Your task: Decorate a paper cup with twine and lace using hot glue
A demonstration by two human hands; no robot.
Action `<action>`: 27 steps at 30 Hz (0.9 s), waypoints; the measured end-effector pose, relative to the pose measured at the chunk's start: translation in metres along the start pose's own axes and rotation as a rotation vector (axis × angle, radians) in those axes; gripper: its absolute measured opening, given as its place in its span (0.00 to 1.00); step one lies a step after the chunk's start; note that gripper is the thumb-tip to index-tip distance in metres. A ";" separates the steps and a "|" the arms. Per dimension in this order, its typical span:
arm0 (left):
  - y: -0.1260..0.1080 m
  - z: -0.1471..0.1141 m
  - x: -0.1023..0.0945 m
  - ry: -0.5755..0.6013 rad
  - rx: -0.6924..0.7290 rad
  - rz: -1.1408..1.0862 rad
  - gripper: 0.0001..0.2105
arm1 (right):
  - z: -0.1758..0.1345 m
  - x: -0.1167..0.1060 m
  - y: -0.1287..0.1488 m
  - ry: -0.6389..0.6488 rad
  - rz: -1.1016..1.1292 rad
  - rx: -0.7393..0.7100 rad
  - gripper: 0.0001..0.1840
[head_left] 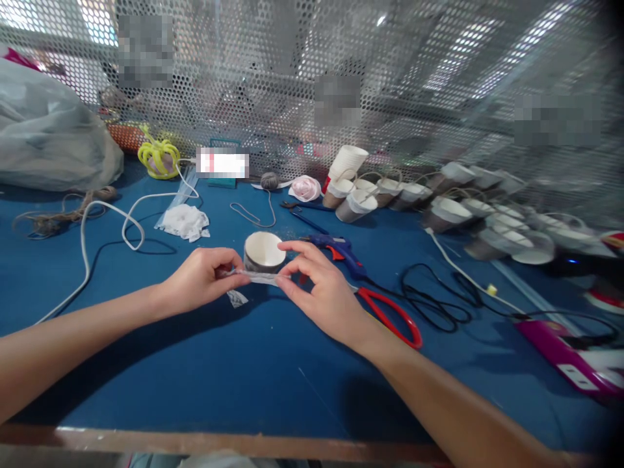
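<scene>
In the middle of the blue table stands a paper cup [264, 250], open end up, with a white inside and a grey-brown outer wall. A pale strip of lace-like ribbon [263, 278] stretches across its near side. My left hand [207, 279] pinches the strip's left part between thumb and fingers, and a patterned loose end [237, 298] hangs below. At the right end, my right hand [316, 286] has thumb and a finger closed on the strip, while its index finger reaches to the cup's rim. The lower front of the cup is hidden behind the ribbon and fingers.
A blue glue gun [344, 252] and red-handled scissors [392, 318] lie close by my right hand. Several handled cups [358, 205] line the back right. White lace pieces [185, 222], a white cord [85, 260] and a purple power strip [560, 361] lie around.
</scene>
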State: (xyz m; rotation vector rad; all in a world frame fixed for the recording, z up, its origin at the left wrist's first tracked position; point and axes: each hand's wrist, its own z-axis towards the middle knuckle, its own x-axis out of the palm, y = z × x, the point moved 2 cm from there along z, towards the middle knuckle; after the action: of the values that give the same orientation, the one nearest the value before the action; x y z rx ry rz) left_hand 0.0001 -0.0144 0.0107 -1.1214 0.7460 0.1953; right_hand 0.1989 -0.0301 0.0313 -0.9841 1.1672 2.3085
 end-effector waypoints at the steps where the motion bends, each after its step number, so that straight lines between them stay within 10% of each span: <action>1: 0.003 0.002 -0.001 -0.005 -0.002 -0.026 0.09 | 0.001 0.000 -0.001 0.004 0.015 -0.011 0.05; 27: 0.022 0.027 -0.010 -0.031 0.222 -0.049 0.10 | 0.007 0.007 -0.010 -0.049 0.098 0.007 0.07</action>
State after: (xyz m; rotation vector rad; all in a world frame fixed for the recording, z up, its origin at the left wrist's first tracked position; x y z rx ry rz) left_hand -0.0064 0.0205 0.0070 -0.9221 0.6945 0.0857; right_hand 0.1967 -0.0183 0.0236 -0.8814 1.2288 2.3882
